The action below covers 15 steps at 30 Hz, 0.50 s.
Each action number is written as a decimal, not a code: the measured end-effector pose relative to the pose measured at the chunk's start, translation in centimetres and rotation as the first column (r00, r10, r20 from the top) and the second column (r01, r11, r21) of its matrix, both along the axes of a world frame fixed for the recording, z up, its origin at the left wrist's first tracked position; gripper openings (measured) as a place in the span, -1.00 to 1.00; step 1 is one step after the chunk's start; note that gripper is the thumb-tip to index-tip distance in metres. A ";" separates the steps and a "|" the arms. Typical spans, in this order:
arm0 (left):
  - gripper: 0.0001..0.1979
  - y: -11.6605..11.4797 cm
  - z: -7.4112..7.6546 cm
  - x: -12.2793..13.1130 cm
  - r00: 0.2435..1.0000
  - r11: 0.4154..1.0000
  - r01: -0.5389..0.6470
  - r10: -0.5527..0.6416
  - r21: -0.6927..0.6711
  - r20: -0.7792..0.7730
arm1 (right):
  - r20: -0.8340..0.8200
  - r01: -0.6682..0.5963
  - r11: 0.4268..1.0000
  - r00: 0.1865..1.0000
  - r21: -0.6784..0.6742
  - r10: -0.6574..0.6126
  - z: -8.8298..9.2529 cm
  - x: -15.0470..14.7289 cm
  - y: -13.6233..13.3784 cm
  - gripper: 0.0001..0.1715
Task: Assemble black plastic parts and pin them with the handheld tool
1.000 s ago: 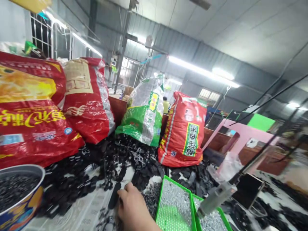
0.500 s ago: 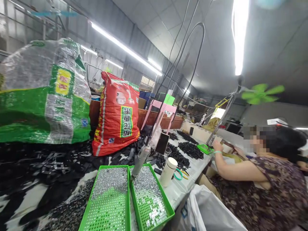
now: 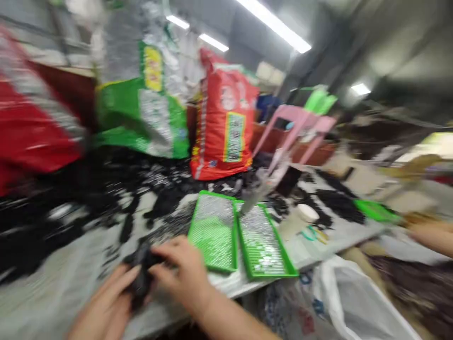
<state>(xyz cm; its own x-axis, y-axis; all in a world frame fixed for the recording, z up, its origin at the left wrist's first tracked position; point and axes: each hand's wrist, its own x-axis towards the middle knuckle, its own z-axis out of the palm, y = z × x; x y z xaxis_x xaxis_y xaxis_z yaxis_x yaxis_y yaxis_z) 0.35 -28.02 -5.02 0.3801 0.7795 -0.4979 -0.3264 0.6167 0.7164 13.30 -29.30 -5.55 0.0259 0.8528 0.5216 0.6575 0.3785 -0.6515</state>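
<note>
Between seven and eight o'clock of the view, both hands are holding a black part (image 3: 142, 278); motion blur is masking its exact shape. The left hand (image 3: 108, 302) is gripping it, the part hiding some fingertips. The right hand (image 3: 184, 269) is apparently pinching its upper end between thumb and forefinger. At the part's two o'clock, two green trays (image 3: 212, 245) are lying side by side. The frame is cutting off a white sack (image 3: 331, 281) at four and a co-worker's forearm (image 3: 433, 240) past three.
</note>
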 end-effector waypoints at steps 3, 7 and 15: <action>-0.69 -0.3 0.5 -1.3 0.994 0.995 -0.079 0.074 0.065 0.080 | -0.063 -0.079 0.996 0.995 -0.051 0.076 0.7 0.6 -0.1 -0.72; -0.61 0.4 0.3 -1.6 0.994 0.977 -0.078 0.060 0.201 0.092 | -0.029 -0.062 0.989 0.998 -0.131 0.058 0.3 0.8 0.6 -0.74; -0.70 0.6 0.3 -2.3 0.998 0.980 -0.029 0.017 0.199 0.061 | 0.162 -0.147 0.963 0.969 -0.227 0.187 1.7 0.6 0.3 -0.66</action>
